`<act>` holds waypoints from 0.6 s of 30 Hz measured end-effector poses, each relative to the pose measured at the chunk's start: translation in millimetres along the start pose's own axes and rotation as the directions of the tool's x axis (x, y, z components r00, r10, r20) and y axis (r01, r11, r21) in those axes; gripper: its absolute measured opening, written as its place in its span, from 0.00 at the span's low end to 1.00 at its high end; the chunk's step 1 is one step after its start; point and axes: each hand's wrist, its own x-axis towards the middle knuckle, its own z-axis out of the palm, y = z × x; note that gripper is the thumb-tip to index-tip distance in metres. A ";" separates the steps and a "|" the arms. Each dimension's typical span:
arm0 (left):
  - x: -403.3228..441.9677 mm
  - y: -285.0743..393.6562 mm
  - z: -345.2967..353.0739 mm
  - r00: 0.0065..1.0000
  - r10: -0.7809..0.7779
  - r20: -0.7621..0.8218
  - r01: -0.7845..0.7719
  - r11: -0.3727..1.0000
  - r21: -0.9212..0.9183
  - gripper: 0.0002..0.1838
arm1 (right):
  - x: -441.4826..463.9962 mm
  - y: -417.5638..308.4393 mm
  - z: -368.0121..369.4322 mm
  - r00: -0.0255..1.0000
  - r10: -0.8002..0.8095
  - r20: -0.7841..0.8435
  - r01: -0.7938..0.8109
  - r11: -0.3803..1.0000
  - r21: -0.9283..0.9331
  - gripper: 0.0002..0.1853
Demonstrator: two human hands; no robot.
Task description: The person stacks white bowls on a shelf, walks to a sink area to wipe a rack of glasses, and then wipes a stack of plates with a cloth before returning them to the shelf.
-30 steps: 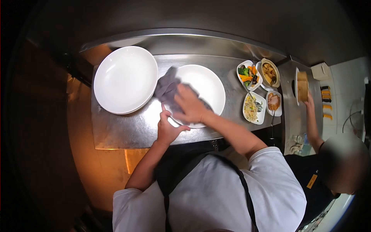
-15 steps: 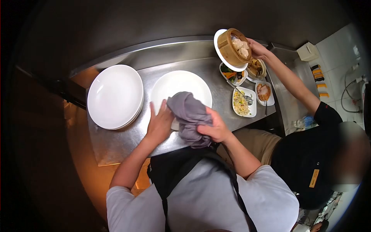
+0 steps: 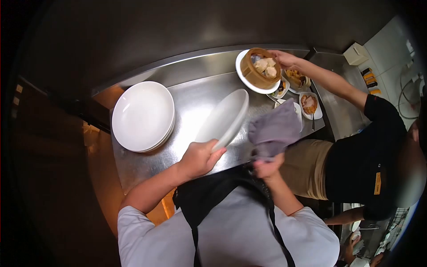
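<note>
A white plate (image 3: 224,118) stands tilted on edge above the steel counter (image 3: 187,95), its near rim gripped by my left hand (image 3: 199,158), thumb in front. My right hand (image 3: 269,167) is closed around a bunched grey-purple cloth (image 3: 276,129), slightly blurred, whose loose end spreads upward to the right of the plate. The cloth and plate are apart. On the left side of the counter lies a stack of white plates (image 3: 143,115).
At right a co-worker's hand (image 3: 284,58) holds a bamboo steamer (image 3: 260,69) of dumplings on a white plate. Several food dishes, including one with sliced meat (image 3: 308,103), sit at the counter's right end. The co-worker stands close on my right.
My left hand has taken hold of the plate and tipped it up off the counter. The cloth has moved right, away from the plate. The co-worker's steamer has come lower and further left.
</note>
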 end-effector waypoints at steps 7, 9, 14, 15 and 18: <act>-12.8 50.1 -38.9 0.936 -0.048 -0.348 -0.057 0.957 -0.285 0.10 | 123.0 -61.8 85.6 0.930 -0.357 0.091 0.363 0.930 -0.060 0.21; -29.0 78.6 -61.6 0.935 0.021 -0.354 -0.064 0.992 -0.111 0.09 | 167.2 -58.4 89.3 0.984 -0.180 0.006 0.180 0.984 -0.007 0.19; -44.1 91.3 -72.2 0.772 0.468 -0.431 -0.442 0.882 0.167 0.12 | 136.0 -36.6 132.8 0.925 0.293 0.244 -0.378 0.787 0.488 0.19; -44.2 85.4 -75.8 0.764 0.524 -0.375 -0.428 0.848 0.313 0.11 | 112.8 -38.1 146.6 0.916 0.274 0.293 -0.388 0.789 0.476 0.19; -35.0 61.3 -95.2 0.759 0.610 -0.230 -0.349 0.678 0.647 0.11 | 93.3 -68.9 167.0 0.877 0.028 0.480 -0.211 0.919 0.332 0.19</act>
